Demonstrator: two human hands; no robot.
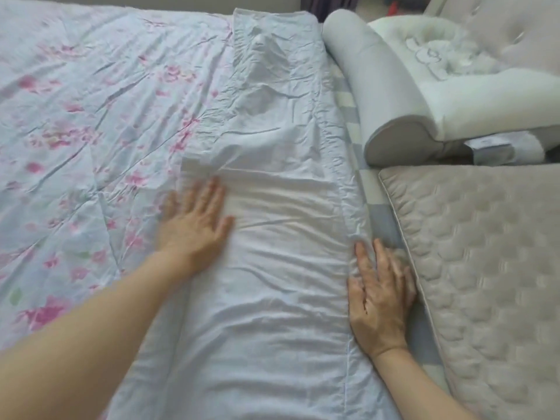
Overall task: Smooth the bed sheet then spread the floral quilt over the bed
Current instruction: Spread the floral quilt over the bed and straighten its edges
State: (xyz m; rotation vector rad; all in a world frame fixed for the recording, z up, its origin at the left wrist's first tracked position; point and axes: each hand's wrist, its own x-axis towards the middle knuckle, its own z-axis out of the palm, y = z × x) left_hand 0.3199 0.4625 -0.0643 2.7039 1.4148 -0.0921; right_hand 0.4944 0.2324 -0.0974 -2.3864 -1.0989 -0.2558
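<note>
The floral quilt [91, 116] lies spread across the bed with a plain folded-back band running toward the headboard; the left hand [194, 225] presses flat on that band, fingers straight and holding nothing. The right hand [378, 298] rests flat, fingers extended, at the quilt's edge against the checked bed sheet [385, 219], gripping nothing. Risk: outward strokes may drag the unanchored quilt edge, bunching it against the quilted pillow [485, 268].

tufted beige headboard [500, 40], soft daylight
</note>
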